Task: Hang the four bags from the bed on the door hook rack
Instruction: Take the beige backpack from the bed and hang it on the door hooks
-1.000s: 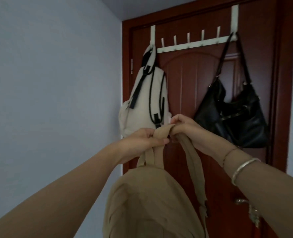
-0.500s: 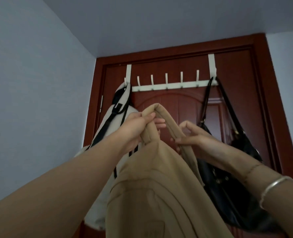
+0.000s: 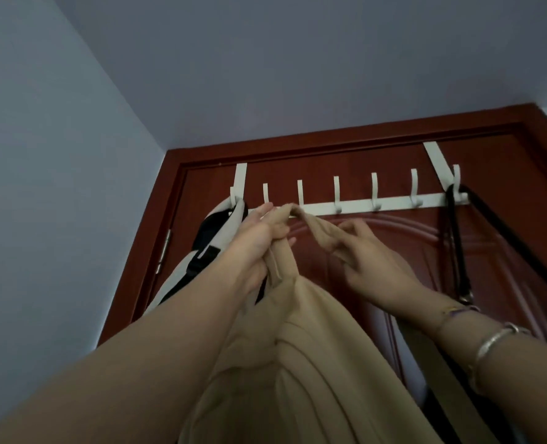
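Door [image 3: 378, 257], dark red wood, fills lower centre of view. White hook rack [image 3: 362, 206] hangs over its top edge; rack taken as ref. point for all positions below.

Tan backpack [image 3: 298, 363]: largest item, below rack and in front of door, held up by both hands. Not yet hung. Its top loop [image 3: 289, 211] is raised to rack bar level, approx. between 2nd and 3rd hooks from left end; whether it has caught a hook cannot be told.

White-and-black bag [image 3: 201, 251]: hangs from leftmost hook. Done.

Black bag: only its straps [image 3: 458, 245] clearly in view, over rightmost hook. Done.

Left hand [image 3: 259, 238]: just below rack's left part, fingers closed round the loop's left side and the gathered fabric under it.

Right hand [image 3: 371, 257]: below rack centre, fingers mostly spread, thumb and forefinger lightly pinching the loop's right side.

Progress, as judged: 2 of 4 bags hung, 3rd at the rack, hooking in hand. 4th bag not in view; presumably remains to be fetched. Four middle hooks free.
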{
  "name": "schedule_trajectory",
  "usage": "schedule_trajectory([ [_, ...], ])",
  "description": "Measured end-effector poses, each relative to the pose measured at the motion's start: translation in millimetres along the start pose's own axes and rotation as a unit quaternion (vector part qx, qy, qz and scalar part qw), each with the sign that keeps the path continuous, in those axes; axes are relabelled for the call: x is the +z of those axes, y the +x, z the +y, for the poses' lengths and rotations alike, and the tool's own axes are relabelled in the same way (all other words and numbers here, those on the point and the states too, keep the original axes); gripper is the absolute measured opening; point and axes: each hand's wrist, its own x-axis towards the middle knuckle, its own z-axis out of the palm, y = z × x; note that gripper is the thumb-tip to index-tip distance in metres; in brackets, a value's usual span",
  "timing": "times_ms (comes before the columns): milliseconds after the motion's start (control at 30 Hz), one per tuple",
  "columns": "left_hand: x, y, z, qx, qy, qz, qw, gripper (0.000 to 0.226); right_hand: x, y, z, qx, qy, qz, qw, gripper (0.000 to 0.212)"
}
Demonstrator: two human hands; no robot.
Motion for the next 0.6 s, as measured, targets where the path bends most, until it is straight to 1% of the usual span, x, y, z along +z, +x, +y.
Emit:
schedule_trajectory([
  [33, -6.1, 12.4, 0.8, 0.019, 0.019, -0.003, 1.0, 0.057, 5.0, 9.8, 5.3, 0.006, -0.003, 0.004, 1.0, 0.051],
  [67, -11.2, 27.6, 1.9, 0.042, 0.041, -0.008, 0.998, 0.052, 10.5, 23.8, 9.7, 0.012, -0.009, 0.01, 1.0, 0.049],
  [167, -18.2, 74.1, 0.9, 0.118, 0.114, -0.007, 0.986, 0.025, 28.2, 68.3, 18.8, 0.034, -0.03, 0.028, 0.999, 0.041],
  [200, -16.3, 88.3, 0.8, 0.144, 0.142, -0.003, 0.979, 0.021, 29.6, 83.1, 20.0, 0.042, -0.028, 0.035, 0.998, 0.042],
  [233, -14.4, 105.1, -0.9, 0.176, 0.177, 0.001, 0.968, 0.029, 31.6, 100.0, 23.7, 0.052, -0.023, 0.042, 0.997, 0.044],
  [267, -11.7, 119.5, -2.5, 0.211, 0.213, 0.004, 0.954, 0.038, 31.3, 114.7, 25.9, 0.062, -0.015, 0.046, 0.997, 0.047],
  [300, -8.8, 131.8, -3.2, 0.247, 0.264, 0.011, 0.932, 0.044, 29.9, 127.9, 27.1, 0.073, -0.006, 0.044, 0.996, 0.051],
  [333, -7.1, 145.0, -4.4, 0.28, 0.312, 0.016, 0.908, 0.046, 30.0, 140.8, 28.6, 0.082, 0.001, 0.039, 0.996, 0.055],
  [433, -3.9, 172.0, -5.2, 0.345, 0.419, 0.046, 0.839, 0.032, 33.2, 166.2, 29.9, 0.098, -0.001, 0.027, 0.995, 0.064],
  [500, -2.8, 182.6, -4.9, 0.362, 0.474, 0.091, 0.798, 0.035, 37.9, 177.2, 29.0, 0.11, -0.024, 0.018, 0.994, 0.067],
  [533, -2.2, 187.8, -4.9, 0.367, 0.488, 0.114, 0.784, 0.036, 39.5, 183.6, 29.4, 0.113, -0.03, 0.008, 0.993, 0.064],
  [600, -2.1, 191.3, -7.6, 0.347, 0.515, 0.145, 0.77, 0.034, 43.6, 190.3, 28.1, 0.117, -0.023, -0.021, 0.993, 0.055],
])
